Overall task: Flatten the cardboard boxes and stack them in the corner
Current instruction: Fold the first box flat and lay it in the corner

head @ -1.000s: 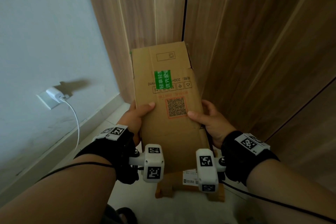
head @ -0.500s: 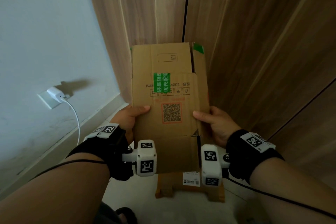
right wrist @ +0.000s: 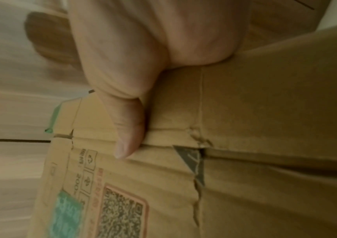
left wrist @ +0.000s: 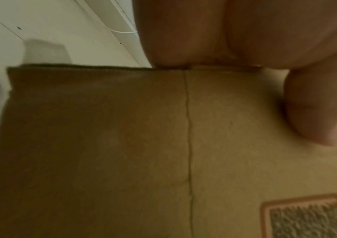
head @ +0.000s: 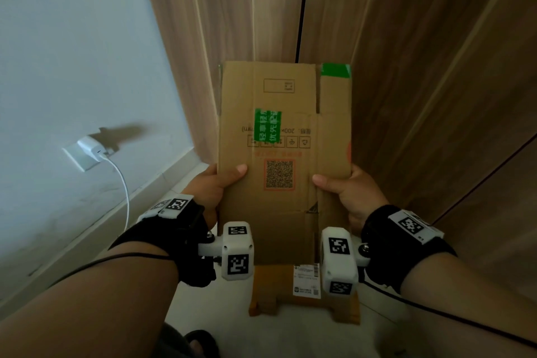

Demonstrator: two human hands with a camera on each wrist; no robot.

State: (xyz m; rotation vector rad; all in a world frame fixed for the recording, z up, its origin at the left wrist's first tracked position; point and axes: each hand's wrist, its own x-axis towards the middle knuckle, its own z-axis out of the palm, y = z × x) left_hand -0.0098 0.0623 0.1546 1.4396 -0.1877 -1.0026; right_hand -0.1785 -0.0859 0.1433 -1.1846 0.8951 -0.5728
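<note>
Wood-panelled corner behind, both hands (head: 213, 187) (head: 356, 195) pinch the flattened box (head: 279, 160) lengthwise away.

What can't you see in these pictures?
- Head view: fingers of the left hand and right hand are hidden behind the flattened box.
- Head view: the cardboard on the floor is mostly covered by that box.
- Shipping label: print too small.

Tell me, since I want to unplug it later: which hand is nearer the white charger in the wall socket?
Left. The left hand grips the flattened box's left edge, on the side of the white charger; the right hand grips the opposite edge, farther away.
</note>
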